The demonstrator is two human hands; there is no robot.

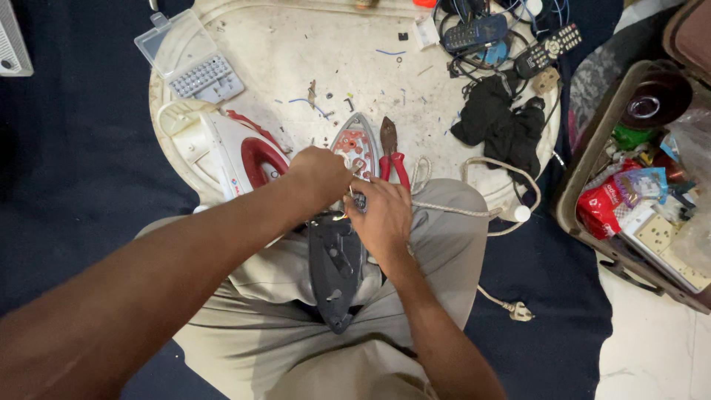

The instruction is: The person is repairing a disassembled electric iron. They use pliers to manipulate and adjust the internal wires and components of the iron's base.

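Note:
A taken-apart clothes iron lies before me. Its dark grey inner body (335, 270) rests on my lap, and the metal soleplate with red parts (357, 148) sits at the edge of the round white table (296, 52). My left hand (320, 174) is closed over the spot where the two parts meet, pinching something small that I cannot make out. My right hand (381, 215) grips the grey body's top end, fingers touching the left hand. The white and red iron housing (229, 152) lies to the left. Red-handled pliers (392, 155) lie just right of the soleplate.
A braided cord (474, 211) runs across my right knee to a white plug (518, 311) on the dark blue floor cloth. On the table are a clear bit case (189, 59), a black cloth (500, 122) and two remotes (511, 37). An open case of clutter (637, 215) stands at right.

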